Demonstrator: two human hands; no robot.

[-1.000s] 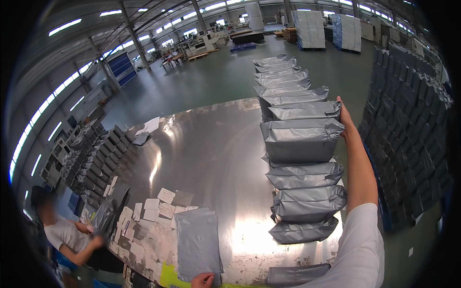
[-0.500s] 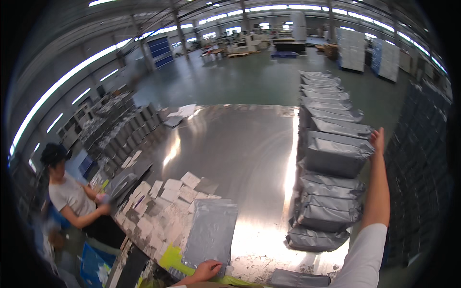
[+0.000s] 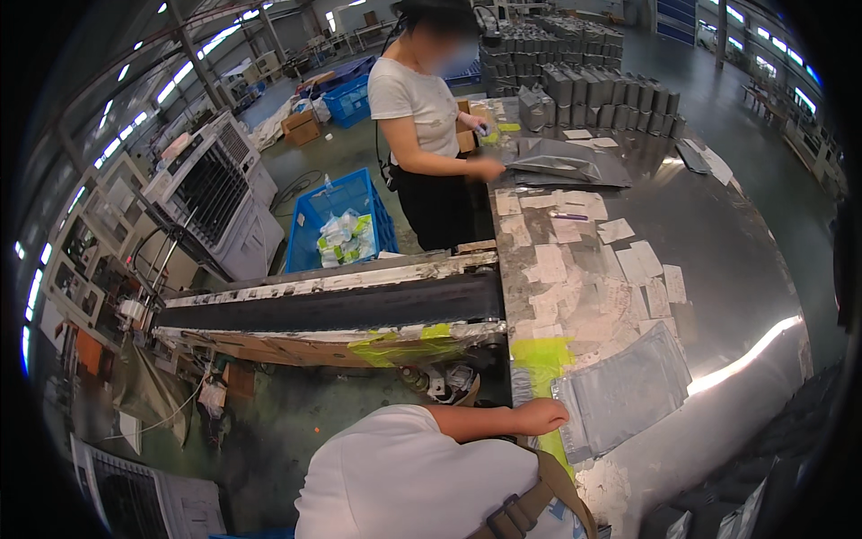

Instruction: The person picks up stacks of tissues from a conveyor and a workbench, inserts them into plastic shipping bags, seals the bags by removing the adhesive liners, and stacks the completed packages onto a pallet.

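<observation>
Down at the lower middle of the head view, the person's left hand [image 3: 539, 416] rests curled at the near edge of the metal desk [image 3: 718, 260], its fingers bent loosely and its fingertips on the corner of a grey pouch [image 3: 624, 391]; whether it pinches that corner or only presses it I cannot tell. The pouch lies flat just to the right of the hand, a dull silver-grey plastic rectangle, slightly wrinkled, with a paler strip along the edge nearest the hand. Under the hand and just beyond it, a strip of yellow-green tape [image 3: 541, 357] is stuck to the desk. Further out from the hand, pale paper labels [image 3: 561, 269] lie scattered flat over the desk top. The right hand is out of sight.

To the left of the hand, a black conveyor belt [image 3: 341, 305] runs away from the desk edge, with more yellow-green tape on its worn frame. Well beyond the hand, at the far end of the desk, another person [image 3: 422, 117] in a white shirt stands with a hand on a flat grey bag [image 3: 561, 164]. Behind that, rows of upright grey packages [image 3: 593, 90] stand together. Far to the left, a blue crate [image 3: 341, 220] sits on the floor beside a pale machine [image 3: 211, 202].
</observation>
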